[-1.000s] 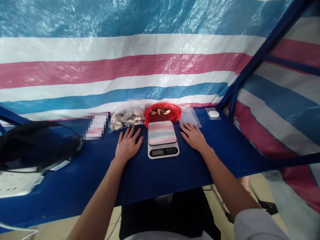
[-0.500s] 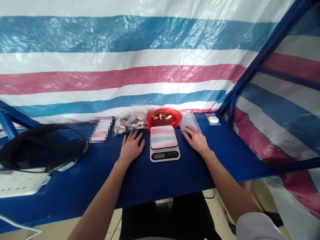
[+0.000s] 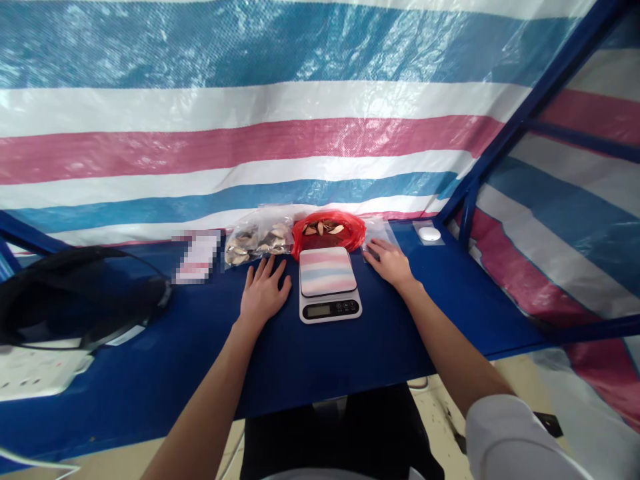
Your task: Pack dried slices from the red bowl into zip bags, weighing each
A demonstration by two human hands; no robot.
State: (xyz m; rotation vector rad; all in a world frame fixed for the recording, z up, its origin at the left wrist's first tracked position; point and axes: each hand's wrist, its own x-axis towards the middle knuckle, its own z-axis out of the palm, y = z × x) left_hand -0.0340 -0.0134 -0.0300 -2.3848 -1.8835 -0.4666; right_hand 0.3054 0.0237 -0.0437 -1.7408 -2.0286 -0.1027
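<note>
My left hand [image 3: 263,291] lies flat on the blue table, fingers spread, just left of a white digital scale [image 3: 330,285]. Its fingertips are close to clear plastic bags [image 3: 258,239] of pale, flat dried slices. On the scale's other side my right hand [image 3: 389,262] rests with fingers loosely stretched, at the near edge of a clear flat bag [image 3: 383,231]; whether it presses on the bag I cannot tell. Behind the scale sits an opened red plastic bag [image 3: 356,233] with several brownish slices [image 3: 323,229] inside. The scale's display shows no readable digits.
At the far right is a small white rounded object [image 3: 429,234] on a clear packet. To the left lie a blurred-out card [image 3: 200,257], a black mesh-like round item [image 3: 85,293] and a white power strip [image 3: 43,370]. A striped tarp [image 3: 250,143] hangs behind the table [image 3: 310,373].
The camera view has tilted and shifted slightly. My right hand has drawn its fingers a little closer together; my left hand stays in place.
</note>
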